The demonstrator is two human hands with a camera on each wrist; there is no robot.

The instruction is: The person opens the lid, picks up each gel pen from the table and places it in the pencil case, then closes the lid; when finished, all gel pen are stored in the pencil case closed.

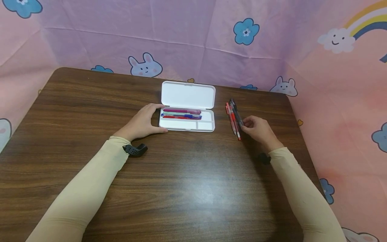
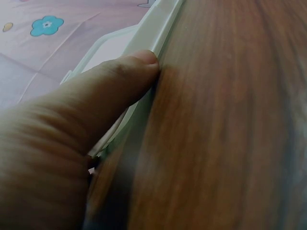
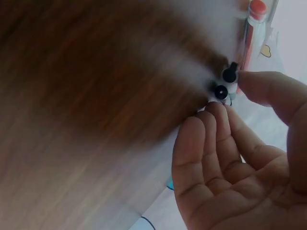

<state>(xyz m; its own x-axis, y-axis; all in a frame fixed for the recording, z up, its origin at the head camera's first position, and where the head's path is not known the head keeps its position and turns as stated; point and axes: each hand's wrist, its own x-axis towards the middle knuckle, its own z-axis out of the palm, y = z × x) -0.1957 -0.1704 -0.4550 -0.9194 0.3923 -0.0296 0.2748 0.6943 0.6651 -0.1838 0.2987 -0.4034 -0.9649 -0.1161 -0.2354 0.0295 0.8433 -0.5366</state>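
Note:
A white pencil case [image 1: 181,125] lies with its lid [image 1: 188,95] raised at the back. My left hand [image 1: 140,124] grips its left end, thumb along the front edge and fingers at the rear corner. In the left wrist view the thumb [image 2: 110,81] presses the rim. Several pens [image 1: 182,116], pink, blue and red among them, lie in the case's rear compartment. To the right, my right hand [image 1: 258,129] pinches the near ends of two black pens [image 1: 236,112]; their round ends show between thumb and fingers in the right wrist view. Red pens [image 1: 231,117] lie right beside them.
The brown wood-grain table [image 1: 187,188] carries everything. A pink and purple cloth [image 1: 187,30] with cartoon prints hangs behind its far edge and along the right side. The case's front compartment is split by a small divider [image 1: 197,125].

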